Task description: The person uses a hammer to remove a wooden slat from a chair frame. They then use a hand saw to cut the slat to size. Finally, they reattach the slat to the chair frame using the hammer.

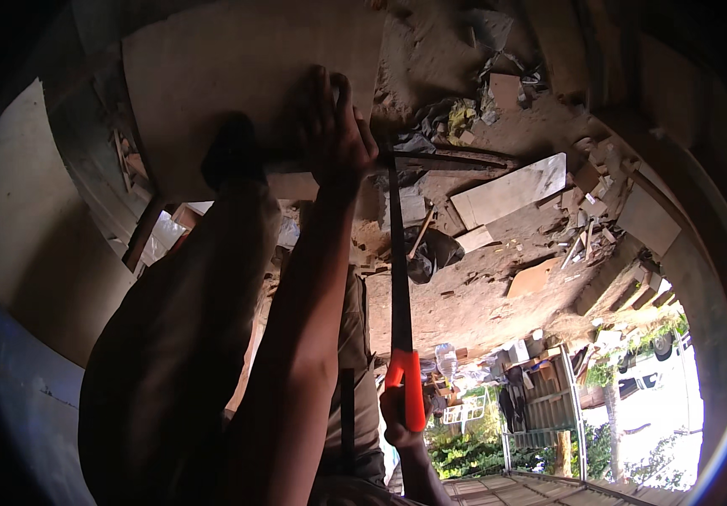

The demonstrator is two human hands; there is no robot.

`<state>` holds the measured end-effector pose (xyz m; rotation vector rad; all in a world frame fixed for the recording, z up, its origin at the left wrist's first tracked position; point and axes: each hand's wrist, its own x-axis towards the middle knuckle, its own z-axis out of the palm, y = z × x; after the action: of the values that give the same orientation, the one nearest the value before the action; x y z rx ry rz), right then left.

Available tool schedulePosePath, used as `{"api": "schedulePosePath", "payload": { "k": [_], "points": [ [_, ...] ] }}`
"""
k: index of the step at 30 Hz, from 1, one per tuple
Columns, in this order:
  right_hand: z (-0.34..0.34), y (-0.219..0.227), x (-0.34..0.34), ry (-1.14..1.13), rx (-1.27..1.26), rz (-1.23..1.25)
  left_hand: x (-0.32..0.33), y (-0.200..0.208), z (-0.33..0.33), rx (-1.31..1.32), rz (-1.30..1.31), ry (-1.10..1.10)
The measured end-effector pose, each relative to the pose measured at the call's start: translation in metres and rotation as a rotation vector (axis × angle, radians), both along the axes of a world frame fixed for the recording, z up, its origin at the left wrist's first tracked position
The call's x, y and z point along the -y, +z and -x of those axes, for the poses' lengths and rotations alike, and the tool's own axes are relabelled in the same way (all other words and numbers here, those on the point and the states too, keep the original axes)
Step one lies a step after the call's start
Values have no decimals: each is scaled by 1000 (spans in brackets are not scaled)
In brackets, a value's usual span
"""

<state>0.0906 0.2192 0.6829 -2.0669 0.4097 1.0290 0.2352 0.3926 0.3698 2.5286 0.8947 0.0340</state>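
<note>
My right grip (397,422) is wrapping the red handle (415,392) of a handsaw (399,278), fingers closing around it; the exact finger order is lying in shadow. The handle is sitting close to my body and the blade is pointing away, an arrangement that is probably keeping wrist and blade in one line.

My left grip (335,135) is lying palm-down on a large wood panel (211,76), fingers extended and slightly spread, pinching nothing. It is apparently serving as a clamp, bearing near the panel's right edge, just beside the blade's far end, where vibration would be greatest. Whether the teeth are engaging the panel, I cannot tell.

My dark shoe (232,148) is showing over the panel, left of that hand, probably adding weight; shadow is hiding the contact.

Beyond the panel's right edge, a dark bar (456,160) is lying crosswise. Farther right, a pale rectangular offcut (515,190) is resting on the dirt floor (464,308), with a crumpled yellow wrapper (460,118) and smaller scraps lying loose around it.
</note>
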Motion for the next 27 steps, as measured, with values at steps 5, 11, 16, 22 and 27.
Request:
{"api": "schedulePosePath", "payload": {
  "k": [5,11,16,22,27],
  "points": [
    [-44,-21,11,-29,-101,-180,-15,5,15,-55,-80,81],
    [-201,-203,-109,-232,-304,-75,-14,-2,11,139,27,28],
    [-105,-154,-50,-259,-143,-135,-9,-10,6,78,16,15],
    [-17,39,-1,-97,-130,-123,-9,4,-2,-11,-18,7],
    [-79,-59,-23,-371,-200,-204,-8,-2,6,-96,-77,62]
  ]
}}
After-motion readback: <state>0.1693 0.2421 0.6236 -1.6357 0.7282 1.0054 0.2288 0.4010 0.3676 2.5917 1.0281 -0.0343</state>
